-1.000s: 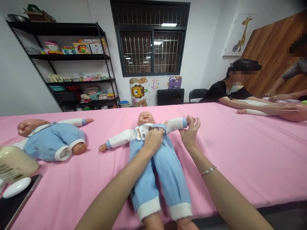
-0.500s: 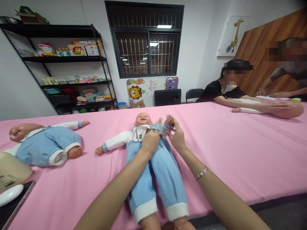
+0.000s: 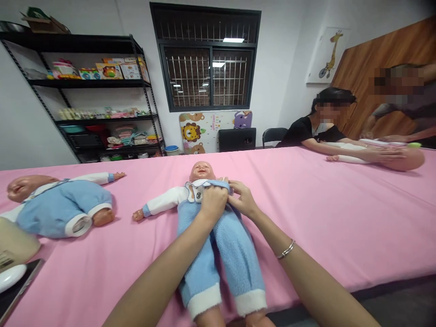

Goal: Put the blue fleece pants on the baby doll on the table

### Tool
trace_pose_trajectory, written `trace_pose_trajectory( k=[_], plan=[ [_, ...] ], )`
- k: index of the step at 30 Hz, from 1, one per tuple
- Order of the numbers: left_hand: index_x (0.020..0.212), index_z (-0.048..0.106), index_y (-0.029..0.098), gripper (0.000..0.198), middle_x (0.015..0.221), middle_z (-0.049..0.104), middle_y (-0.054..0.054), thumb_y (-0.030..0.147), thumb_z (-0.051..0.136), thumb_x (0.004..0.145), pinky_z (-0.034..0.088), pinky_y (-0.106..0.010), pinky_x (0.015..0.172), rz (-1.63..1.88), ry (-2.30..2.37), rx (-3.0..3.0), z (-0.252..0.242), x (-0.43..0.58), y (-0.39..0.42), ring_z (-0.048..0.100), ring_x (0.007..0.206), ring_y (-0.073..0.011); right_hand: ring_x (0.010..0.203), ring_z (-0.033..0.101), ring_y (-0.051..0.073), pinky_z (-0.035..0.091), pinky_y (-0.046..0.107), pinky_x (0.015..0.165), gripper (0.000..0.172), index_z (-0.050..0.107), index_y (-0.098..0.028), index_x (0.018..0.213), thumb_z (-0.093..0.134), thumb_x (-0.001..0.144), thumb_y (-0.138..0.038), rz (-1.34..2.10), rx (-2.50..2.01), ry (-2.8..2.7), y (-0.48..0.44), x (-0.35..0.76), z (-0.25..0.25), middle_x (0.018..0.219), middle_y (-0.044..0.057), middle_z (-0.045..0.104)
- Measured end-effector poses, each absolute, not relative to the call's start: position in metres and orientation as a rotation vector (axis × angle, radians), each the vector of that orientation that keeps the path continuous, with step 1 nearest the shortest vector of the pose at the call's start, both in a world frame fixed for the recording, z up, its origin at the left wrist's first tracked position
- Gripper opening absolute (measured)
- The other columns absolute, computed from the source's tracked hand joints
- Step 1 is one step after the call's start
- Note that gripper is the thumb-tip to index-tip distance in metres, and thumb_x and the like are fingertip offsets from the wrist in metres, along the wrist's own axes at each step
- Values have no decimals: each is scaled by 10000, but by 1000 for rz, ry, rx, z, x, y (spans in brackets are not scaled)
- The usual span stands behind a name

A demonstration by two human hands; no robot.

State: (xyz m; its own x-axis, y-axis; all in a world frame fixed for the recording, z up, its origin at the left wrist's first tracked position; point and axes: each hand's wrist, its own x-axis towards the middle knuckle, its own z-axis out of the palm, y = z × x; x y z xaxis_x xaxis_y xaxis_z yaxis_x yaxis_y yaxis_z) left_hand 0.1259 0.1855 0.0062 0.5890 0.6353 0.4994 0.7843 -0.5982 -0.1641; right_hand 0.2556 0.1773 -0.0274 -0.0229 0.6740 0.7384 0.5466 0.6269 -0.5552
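A baby doll (image 3: pixel 202 171) lies on its back on the pink-covered table (image 3: pixel 327 218), feet towards me. It is dressed in a fluffy blue and white outfit (image 3: pixel 235 245) with an animal face on the chest. My left hand (image 3: pixel 214 201) is closed on the outfit at the chest, where a blue-trimmed edge is lifted. Close beside it, my right hand (image 3: pixel 243 198) presses its bent fingers on the outfit at the shoulder on the right; its fingertips are partly hidden. The doll's arm on that side is out of sight, while the other arm (image 3: pixel 166 201) stretches out leftward.
A second doll (image 3: pixel 68 200) lies at the left, near a pale bottle (image 3: pixel 17 243), a white oval object (image 3: pixel 12 278) and a dark flat device (image 3: pixel 29 284). Across the table, a person (image 3: pixel 316 127) touches another doll (image 3: pixel 410 159); another person (image 3: pixel 402 104) leans in behind.
My right hand has moved left, closer to my left hand. The doll's hand and blue cuff, earlier visible at my right fingers, are now hidden. My left hand stays at the chest.
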Motion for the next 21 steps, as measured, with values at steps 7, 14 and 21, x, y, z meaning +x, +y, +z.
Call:
trace_pose_trajectory(
  k=[7, 14, 21],
  plan=[
    [1210, 491, 113, 383, 895, 641, -160, 255, 443, 859, 455, -351, 658, -401, -1303, -2479, 12, 131, 183, 620, 832, -288, 748, 600, 152, 518, 270, 657, 197, 624, -166, 851, 473, 726, -186, 153, -1143, -1468, 175, 253, -24, 838, 44, 652],
    [1122, 549, 178, 364, 904, 620, -134, 233, 572, 763, 407, -384, 757, -562, -1072, -2445, 11, 126, 184, 568, 892, -298, 644, 569, 135, 460, 256, 645, 123, 640, -156, 734, 528, 698, -194, 278, -1280, -1314, 209, 278, -29, 710, 19, 640],
    [1082, 577, 222, 313, 892, 631, -92, 246, 549, 771, 345, -404, 795, -751, -851, -2449, 6, 119, 185, 554, 866, -264, 570, 530, 101, 441, 230, 583, 52, 613, -109, 657, 647, 688, -135, 649, -1354, -1249, 278, 290, -39, 607, -16, 584]
  ],
)
